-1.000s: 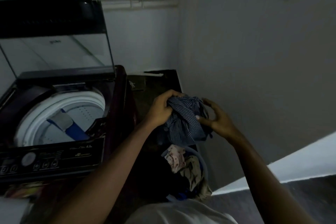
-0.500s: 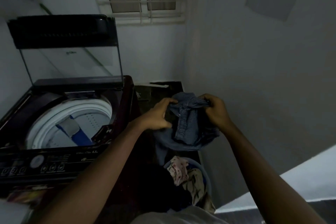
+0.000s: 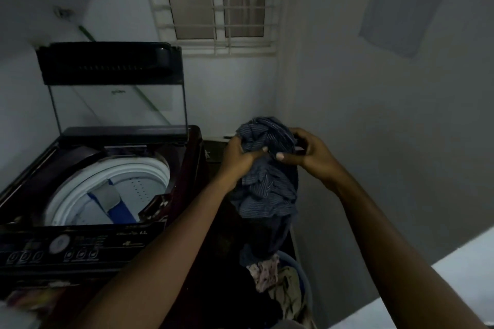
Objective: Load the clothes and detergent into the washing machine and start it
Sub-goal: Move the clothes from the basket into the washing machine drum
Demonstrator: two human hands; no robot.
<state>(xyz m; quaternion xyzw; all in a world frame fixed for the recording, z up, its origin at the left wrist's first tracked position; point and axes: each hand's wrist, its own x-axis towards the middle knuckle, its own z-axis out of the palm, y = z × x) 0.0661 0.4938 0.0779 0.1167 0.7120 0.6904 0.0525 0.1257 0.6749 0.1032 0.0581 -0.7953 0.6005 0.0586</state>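
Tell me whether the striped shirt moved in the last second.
Yes. The striped shirt has risen: its top now reaches the rear corner of the washing machine, and it hangs higher above the laundry basket.

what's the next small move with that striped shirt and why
Probably carry the striped shirt leftward and drop it into the drum. Both the left hand and the right hand grip it bunched up above the laundry basket, and the washer's lid stands open, so the way in looks clear.

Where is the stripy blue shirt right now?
In the head view, the shirt is gripped between the left hand and the right hand, just right of the open washing machine and above the laundry basket.
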